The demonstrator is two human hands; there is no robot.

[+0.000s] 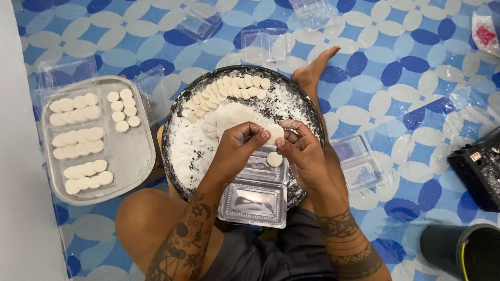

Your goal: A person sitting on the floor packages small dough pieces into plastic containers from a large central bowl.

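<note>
My left hand (237, 148) and my right hand (299, 151) meet over a round black pan (174, 122) dusted with white flour. Together they pinch a small white dough disc (275, 132) between the fingertips. Just below the disc, an open clear plastic box (255, 200) rests on the pan's near rim, with one white disc (274, 159) lying in its far half. A curved row of white discs (229, 88) lines the pan's far side, and a larger flat sheet of dough (234, 117) lies in the flour.
A metal tray (130, 156) at left holds several filled clear boxes and loose white discs. Empty clear boxes (200, 23) lie scattered on the blue patterned mat. My bare foot (315, 67) sticks out beyond the pan. A black box (479, 166) and a dark bin (463, 252) sit at right.
</note>
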